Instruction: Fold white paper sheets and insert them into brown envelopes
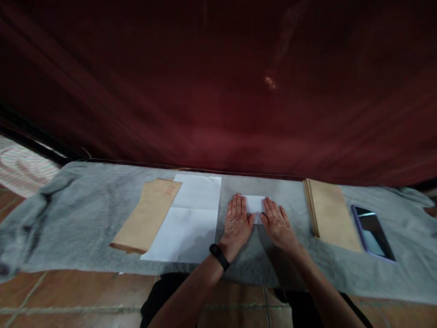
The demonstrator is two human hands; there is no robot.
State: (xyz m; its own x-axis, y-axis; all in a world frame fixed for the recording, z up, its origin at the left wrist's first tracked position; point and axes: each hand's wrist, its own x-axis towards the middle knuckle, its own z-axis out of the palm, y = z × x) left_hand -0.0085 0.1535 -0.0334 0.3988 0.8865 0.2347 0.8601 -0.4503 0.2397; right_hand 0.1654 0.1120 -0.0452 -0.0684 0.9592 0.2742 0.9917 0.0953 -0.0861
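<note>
A small folded piece of white paper [254, 204] lies on the grey cloth in front of me. My left hand [238, 219] rests flat on its left end, fingers stretched out and pointing away from me. On the right end lies my right hand [277, 223], also flat with its fingers extended. Both thumbs point inward near the paper's lower edge. My palms and fingers hide the paper's two ends. Left of my left hand is a larger white sheet [191, 218] with a crease across it, partly covered by brown envelopes [150, 214].
A stack of brown envelopes [334, 214] lies to the right, beside a phone [373, 232] in a purple case. The grey cloth [88, 209] covers the long surface. A dark red cover [218, 91] rises behind it, and tiled floor [85, 291] shows below.
</note>
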